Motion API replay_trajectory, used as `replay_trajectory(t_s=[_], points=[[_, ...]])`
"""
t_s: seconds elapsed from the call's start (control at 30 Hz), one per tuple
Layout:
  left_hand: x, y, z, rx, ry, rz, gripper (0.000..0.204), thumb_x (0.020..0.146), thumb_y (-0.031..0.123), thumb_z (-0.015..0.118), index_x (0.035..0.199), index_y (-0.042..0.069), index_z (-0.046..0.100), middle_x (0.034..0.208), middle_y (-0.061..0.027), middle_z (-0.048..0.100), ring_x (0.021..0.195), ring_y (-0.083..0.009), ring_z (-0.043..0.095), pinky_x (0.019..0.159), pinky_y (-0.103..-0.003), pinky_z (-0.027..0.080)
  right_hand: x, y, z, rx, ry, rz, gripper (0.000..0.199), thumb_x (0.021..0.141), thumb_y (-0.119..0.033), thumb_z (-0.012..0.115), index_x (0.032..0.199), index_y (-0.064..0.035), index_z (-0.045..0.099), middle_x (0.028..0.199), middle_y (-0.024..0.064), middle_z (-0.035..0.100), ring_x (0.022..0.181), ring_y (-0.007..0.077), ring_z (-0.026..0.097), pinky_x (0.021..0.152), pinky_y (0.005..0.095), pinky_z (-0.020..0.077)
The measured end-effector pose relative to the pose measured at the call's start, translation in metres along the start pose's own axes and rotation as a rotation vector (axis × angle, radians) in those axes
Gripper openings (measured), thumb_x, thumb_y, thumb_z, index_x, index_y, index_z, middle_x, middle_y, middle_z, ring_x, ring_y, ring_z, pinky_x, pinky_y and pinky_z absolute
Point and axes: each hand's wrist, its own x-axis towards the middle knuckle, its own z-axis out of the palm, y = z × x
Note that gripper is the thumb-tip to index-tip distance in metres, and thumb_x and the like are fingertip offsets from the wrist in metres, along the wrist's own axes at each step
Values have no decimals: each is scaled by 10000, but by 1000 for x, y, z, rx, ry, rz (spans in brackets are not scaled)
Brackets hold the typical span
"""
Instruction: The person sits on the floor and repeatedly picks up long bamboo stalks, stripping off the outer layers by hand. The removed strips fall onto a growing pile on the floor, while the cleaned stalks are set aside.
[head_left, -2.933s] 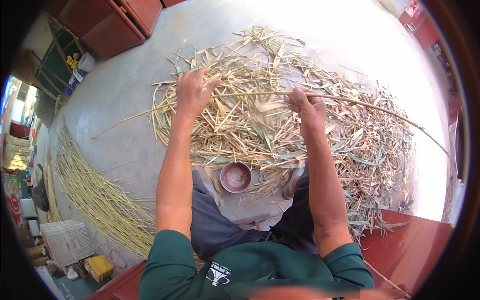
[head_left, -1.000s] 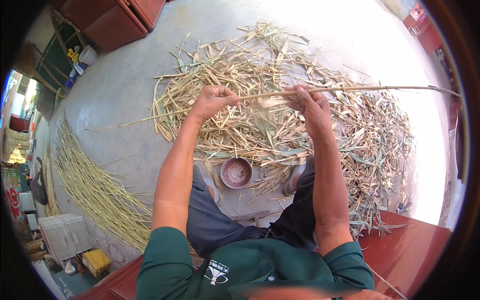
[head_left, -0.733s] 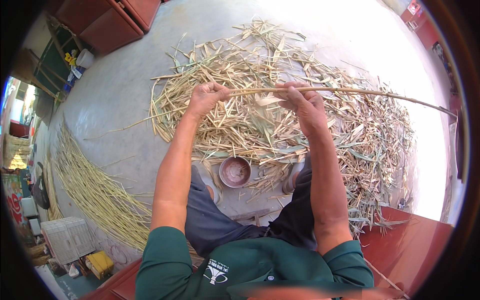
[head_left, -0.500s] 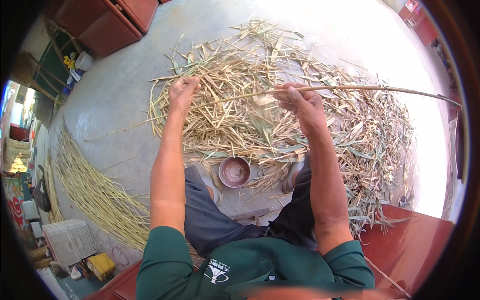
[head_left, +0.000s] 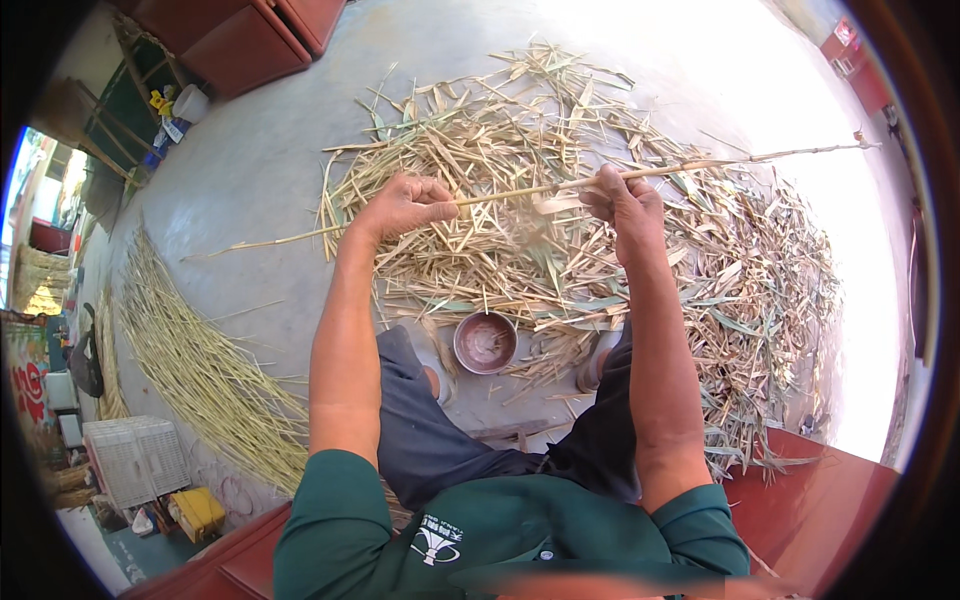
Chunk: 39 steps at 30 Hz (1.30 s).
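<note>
A long thin dry reed stalk (head_left: 515, 192) lies crosswise between my hands, its thin end to the left and its darker, thicker end to the far right. My left hand (head_left: 400, 208) is closed round it, thumb along the stalk. My right hand (head_left: 630, 208) pinches it farther right, where a pale strip of leaf husk (head_left: 560, 204) hangs beside the fingers. Beneath both hands spreads a wide heap of dry leaf and husk scraps (head_left: 470, 260).
A small round bowl (head_left: 485, 342) stands on the floor between my feet. To the left lies a bundle of bare stalks (head_left: 205, 365). A white wire crate (head_left: 135, 460) and a yellow container (head_left: 200, 512) are at lower left. Red furniture (head_left: 235, 50) stands at far left.
My left hand, formerly a closed fist just above the stalk, has moved right and down onto it. The stalk's right end has risen and shifted left. My right hand has moved slightly right.
</note>
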Motion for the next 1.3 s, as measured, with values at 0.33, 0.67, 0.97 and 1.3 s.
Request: replay_trajectory(t_s=[0.33,0.67,0.97,1.3], points=[[1,-7,-8,-417,353,101,188,894,201,791,920,38,701,808,-27,716,743,-84,658,711,-245,537,3,5,5,31,25,14,331,983,-302,686,1030,23,639,912,114,728,785,190,745,617,228,582],[5,5,13,336,358,399,364,866,427,746,927,69,763,801,-80,735,739,-210,694,738,-349,533,7,10,11,47,48,22,328,995,-300,666,1024,27,657,894,114,732,781,174,737,625,229,576],[8,8,27,735,399,527,173,822,258,728,796,93,680,702,-118,654,689,-311,623,701,-403,452,9,18,17,51,94,-32,342,973,-315,698,986,24,654,856,117,727,734,164,721,605,242,568],[12,3,29,809,540,537,293,839,318,779,957,54,730,843,-100,674,758,-275,628,744,-402,464,10,12,18,33,70,-15,396,954,-358,719,1034,22,643,921,141,732,755,185,719,631,262,575]])
